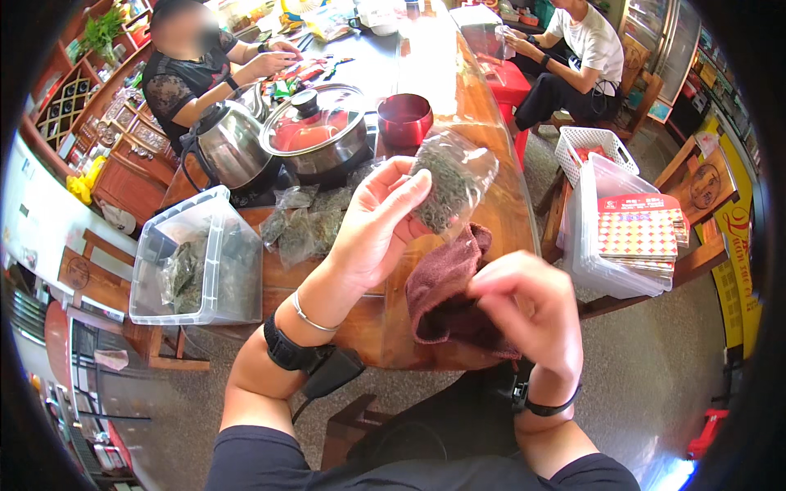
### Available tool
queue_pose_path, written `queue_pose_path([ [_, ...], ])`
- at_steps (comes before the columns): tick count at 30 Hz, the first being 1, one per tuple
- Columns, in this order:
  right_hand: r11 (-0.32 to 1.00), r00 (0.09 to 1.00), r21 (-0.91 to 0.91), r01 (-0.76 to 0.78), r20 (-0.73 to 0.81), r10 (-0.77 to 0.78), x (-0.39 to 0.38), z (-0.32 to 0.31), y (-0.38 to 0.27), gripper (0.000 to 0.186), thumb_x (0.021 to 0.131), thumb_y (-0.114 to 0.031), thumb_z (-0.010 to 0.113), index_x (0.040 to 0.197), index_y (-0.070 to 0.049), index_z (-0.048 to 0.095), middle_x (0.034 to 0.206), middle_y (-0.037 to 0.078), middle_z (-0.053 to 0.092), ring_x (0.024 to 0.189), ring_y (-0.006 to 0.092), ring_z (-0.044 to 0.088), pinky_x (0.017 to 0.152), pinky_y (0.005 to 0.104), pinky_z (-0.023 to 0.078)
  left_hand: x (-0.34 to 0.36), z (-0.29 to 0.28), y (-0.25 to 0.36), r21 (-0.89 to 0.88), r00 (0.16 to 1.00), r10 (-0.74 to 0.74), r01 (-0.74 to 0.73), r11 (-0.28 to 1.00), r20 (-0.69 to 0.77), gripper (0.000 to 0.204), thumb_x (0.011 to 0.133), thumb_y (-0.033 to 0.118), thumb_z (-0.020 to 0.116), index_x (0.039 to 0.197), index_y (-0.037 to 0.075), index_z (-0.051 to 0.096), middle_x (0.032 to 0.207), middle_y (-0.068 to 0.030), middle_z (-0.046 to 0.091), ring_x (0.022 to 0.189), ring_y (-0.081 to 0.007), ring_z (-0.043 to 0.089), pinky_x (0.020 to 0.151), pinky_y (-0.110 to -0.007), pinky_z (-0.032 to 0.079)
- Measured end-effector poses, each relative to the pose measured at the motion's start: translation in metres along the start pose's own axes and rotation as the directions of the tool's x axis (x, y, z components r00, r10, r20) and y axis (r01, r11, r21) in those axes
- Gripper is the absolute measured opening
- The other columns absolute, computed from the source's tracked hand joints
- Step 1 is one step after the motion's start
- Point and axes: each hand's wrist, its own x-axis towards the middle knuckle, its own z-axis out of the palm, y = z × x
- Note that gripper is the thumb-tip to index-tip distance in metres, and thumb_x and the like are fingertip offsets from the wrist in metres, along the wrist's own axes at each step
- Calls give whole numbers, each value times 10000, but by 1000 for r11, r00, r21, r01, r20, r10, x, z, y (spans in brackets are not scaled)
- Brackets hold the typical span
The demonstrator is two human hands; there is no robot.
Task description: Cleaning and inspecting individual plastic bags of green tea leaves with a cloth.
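The palm side of the right hand (524, 307) is facing away from the camera, so whether its curled fingers are pinching anything cannot be told; its knuckles are also covering part of the dark red cloth (446, 295) lying just beyond them. The contents of the clear storage box (196, 262), far to the left of the fingers, are showing only dimly through its cloudy walls.

Everything is sitting on a glossy wooden table (483, 139) in a crowded shop-like room, with two other people sitting at the far end. Beyond the raised fingertips, a glass-lidded pot (318, 131), a steel kettle (229, 147) and a red metal cup (404, 119) are standing close together, and more small packets (307, 221) are lying just left of the left hand (377, 225). White baskets are stacking up to the right.

The left hand is reaching up and forward, its fingers closing around a clear bag of dried green leaves (450, 184), which is standing upright above the cloth, between thumb and fingertips.
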Motion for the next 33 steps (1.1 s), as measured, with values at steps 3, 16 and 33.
queue_pose_path([
  [3, 814, 845, 551, -187, -333, 419, -1, 11, 9, 302, 785, -102, 580, 1034, -17, 432, 900, 35, 498, 748, 75, 482, 635, 194, 403, -1, 11, -5, 41, 998, -52, 52, 998, 17, 154, 828, 103, 539, 962, 45, 491, 860, -29, 577, 771, -78, 562, 593, -184, 482],
  [16, 707, 825, 668, -232, -249, 507, 5, 19, 28, 444, 807, -38, 513, 1209, -29, 325, 847, 27, 492, 694, 53, 466, 611, 177, 391, -3, 6, -5, 485, 970, -220, 143, 863, 105, 364, 776, 53, 599, 1095, 29, 425, 848, -17, 523, 797, -50, 499, 671, -175, 413],
  [33, 732, 854, 618, -287, -181, 488, 5, 18, 27, 432, 835, -91, 475, 1227, -23, 305, 838, 37, 501, 691, 70, 489, 610, 191, 408, -2, 10, -12, 428, 976, -216, 203, 881, -20, 316, 813, 47, 545, 1097, 25, 407, 897, -58, 564, 808, -86, 532, 708, -213, 446],
])
